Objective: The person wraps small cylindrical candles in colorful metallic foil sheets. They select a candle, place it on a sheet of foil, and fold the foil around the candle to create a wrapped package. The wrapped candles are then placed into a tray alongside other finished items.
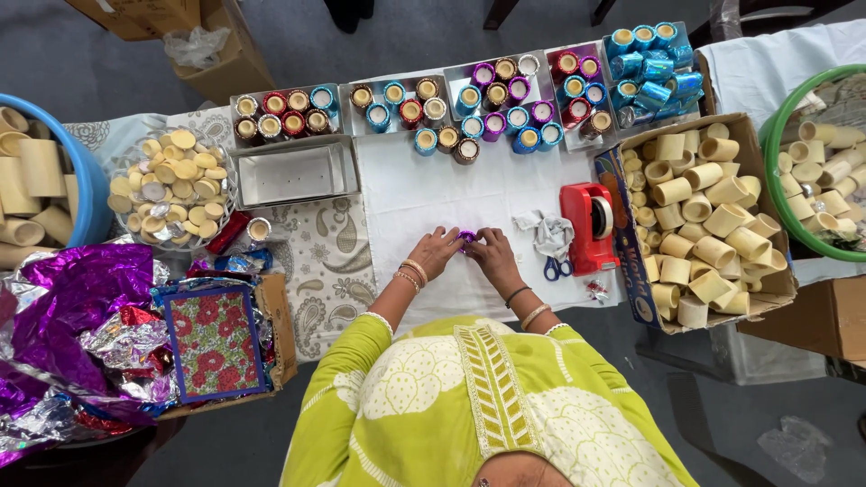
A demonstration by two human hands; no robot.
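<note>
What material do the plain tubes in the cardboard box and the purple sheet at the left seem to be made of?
The plain tubes look like matte cardboard or thick paper: dull beige, hollow, thin-walled. The purple sheet looks like metallic foil or foil-coated plastic film: sharp creases and bright glints. Which of the two, the picture leaves open.

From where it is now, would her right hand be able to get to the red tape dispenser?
Probably yes. The right hand is busy with the purple piece, but the red tape dispenser stands just to its right; only a crumpled grey rag lies low on the white cloth between.
</note>
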